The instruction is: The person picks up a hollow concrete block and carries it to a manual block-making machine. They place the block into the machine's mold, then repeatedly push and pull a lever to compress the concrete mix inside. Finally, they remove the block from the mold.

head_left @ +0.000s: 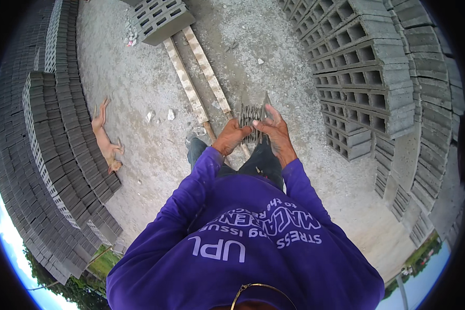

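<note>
Both my hands are close together in front of my thighs. Between them is a grey, ridged thing (250,112) with several thin parallel layers; I cannot tell its kind. My left hand (231,137) closes on its left side, fingers curled. At its right edge, the thumb of my right hand (277,133) presses on the layers, with the fingers bent along the outer side. A pointed grey edge sticks up beyond the right fingers. Close by my left hand, a round wooden handle (209,132) extends from a pale wooden rail (187,80).
A second pale rail (207,70) runs beside the first, and hollow concrete blocks (163,20) rest on their far end. High block stacks stand at right (354,77) and left (62,134). A tan dog (104,137) lies on the gritty ground, near white stones (171,114).
</note>
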The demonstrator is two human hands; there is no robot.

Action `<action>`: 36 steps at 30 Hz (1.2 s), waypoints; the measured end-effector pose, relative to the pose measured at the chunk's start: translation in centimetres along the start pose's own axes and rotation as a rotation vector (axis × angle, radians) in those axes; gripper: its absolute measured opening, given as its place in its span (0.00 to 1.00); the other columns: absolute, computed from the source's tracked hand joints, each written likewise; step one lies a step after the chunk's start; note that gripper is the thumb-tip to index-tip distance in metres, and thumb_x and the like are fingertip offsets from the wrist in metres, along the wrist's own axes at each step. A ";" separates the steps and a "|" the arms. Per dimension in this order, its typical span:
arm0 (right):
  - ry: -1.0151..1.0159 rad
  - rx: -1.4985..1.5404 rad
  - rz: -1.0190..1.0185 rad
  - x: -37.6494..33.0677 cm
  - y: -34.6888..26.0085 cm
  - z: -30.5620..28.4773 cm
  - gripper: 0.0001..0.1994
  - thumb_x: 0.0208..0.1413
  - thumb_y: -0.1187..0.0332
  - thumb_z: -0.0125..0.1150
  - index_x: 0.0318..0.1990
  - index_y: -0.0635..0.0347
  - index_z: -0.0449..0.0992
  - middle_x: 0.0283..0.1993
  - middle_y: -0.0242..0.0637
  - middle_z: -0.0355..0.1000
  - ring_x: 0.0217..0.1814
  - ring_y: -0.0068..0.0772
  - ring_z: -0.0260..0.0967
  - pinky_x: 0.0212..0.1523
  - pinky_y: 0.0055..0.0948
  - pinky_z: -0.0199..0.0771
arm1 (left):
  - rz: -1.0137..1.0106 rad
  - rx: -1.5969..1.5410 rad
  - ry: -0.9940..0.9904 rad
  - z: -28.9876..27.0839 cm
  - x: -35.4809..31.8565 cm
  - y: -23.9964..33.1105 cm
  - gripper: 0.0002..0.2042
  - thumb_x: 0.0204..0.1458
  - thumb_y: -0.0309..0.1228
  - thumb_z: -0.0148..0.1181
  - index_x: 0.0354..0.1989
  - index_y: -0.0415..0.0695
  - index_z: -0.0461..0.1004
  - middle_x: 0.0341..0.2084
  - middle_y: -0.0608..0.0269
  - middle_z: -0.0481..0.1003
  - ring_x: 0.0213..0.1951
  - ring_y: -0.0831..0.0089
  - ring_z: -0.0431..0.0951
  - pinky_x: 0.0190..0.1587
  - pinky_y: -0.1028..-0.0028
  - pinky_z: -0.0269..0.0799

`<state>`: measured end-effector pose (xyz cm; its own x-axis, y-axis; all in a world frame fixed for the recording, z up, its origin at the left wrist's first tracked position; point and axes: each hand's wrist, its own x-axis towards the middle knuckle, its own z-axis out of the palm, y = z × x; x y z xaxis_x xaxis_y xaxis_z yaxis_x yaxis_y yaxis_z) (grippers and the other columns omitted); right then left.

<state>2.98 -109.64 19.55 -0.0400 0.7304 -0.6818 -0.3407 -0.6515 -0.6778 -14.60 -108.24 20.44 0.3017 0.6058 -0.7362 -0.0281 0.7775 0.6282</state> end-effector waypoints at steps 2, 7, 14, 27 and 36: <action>-0.025 0.035 0.017 -0.2 0.7 3.4 0.43 0.50 0.78 0.71 0.72 0.63 0.53 0.56 0.54 0.69 0.54 0.32 0.73 0.55 0.27 0.72 | -0.012 0.105 0.015 -2.7 -2.3 0.8 0.07 0.56 0.27 0.61 0.38 0.36 0.77 0.29 0.69 0.76 0.29 0.81 0.73 0.33 0.76 0.69; -0.093 -0.045 -0.050 -0.6 7.2 14.8 0.39 0.51 0.83 0.65 0.71 0.61 0.56 0.57 0.48 0.70 0.53 0.32 0.73 0.54 0.27 0.73 | 0.016 0.103 -0.115 -15.8 -4.1 -3.5 0.12 0.57 0.28 0.61 0.47 0.34 0.75 0.38 0.63 0.79 0.39 0.77 0.77 0.41 0.74 0.73; -0.099 0.030 -0.007 0.1 11.2 29.5 0.30 0.49 0.85 0.63 0.62 0.61 0.63 0.53 0.43 0.72 0.48 0.31 0.74 0.47 0.28 0.76 | 0.093 -0.243 0.039 -32.1 -13.0 -5.5 0.17 0.58 0.27 0.55 0.55 0.35 0.72 0.38 0.55 0.82 0.44 0.73 0.79 0.51 0.73 0.72; -0.042 -0.742 0.096 12.2 7.2 34.8 0.16 0.40 0.73 0.68 0.39 0.73 0.80 0.32 0.43 0.78 0.29 0.36 0.75 0.32 0.33 0.74 | 0.205 -0.783 0.852 -58.0 -24.6 -20.5 0.19 0.48 0.29 0.57 0.47 0.30 0.75 0.29 0.50 0.82 0.33 0.64 0.82 0.42 0.71 0.78; 0.296 0.048 0.102 13.2 8.4 19.7 0.08 0.49 0.72 0.69 0.37 0.60 0.79 0.26 0.33 0.74 0.24 0.30 0.71 0.27 0.31 0.74 | 0.393 -1.199 1.242 -60.6 -39.8 -27.5 0.09 0.42 0.26 0.55 0.32 0.35 0.71 0.23 0.54 0.73 0.27 0.58 0.75 0.42 0.58 0.78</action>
<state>-18.90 -101.46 10.28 0.1967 0.5658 -0.8008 -0.3929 -0.7028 -0.5931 -83.54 -143.48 17.21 -0.7112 0.0858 -0.6977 -0.7030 -0.0916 0.7053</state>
